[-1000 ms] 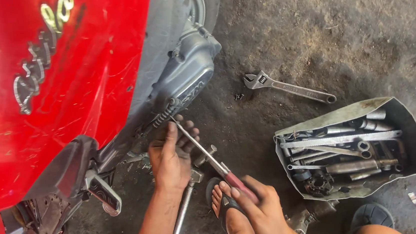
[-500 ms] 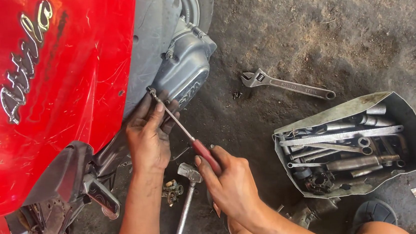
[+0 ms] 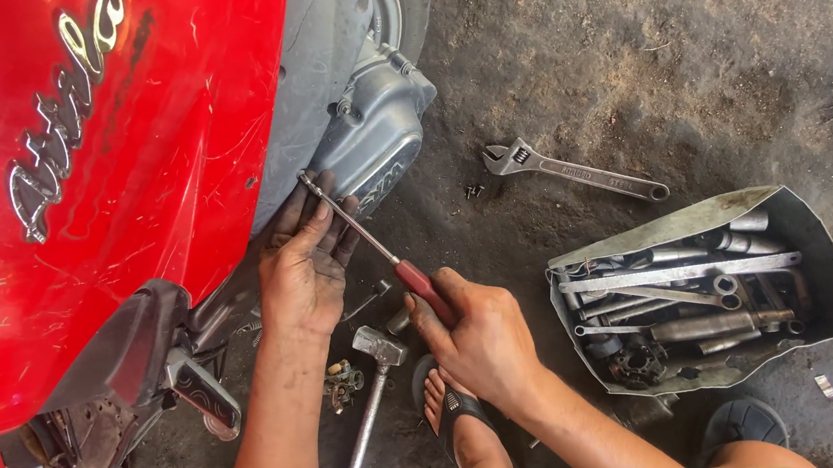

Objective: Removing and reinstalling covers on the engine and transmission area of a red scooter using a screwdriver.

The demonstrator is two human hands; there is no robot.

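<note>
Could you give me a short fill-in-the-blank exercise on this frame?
1. The right hand grips the screwdriver by its ____ handle.
2. The left hand steadies the screwdriver's ____ shaft.
3. The adjustable wrench lies on the ____.
4. The hammer lies ____ the two forearms.

Missing words: red; metal; ground; between

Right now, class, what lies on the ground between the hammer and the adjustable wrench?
In the head view, the red-handled screwdriver crosses that stretch, held by both hands, between the hammer and the adjustable wrench.
</note>
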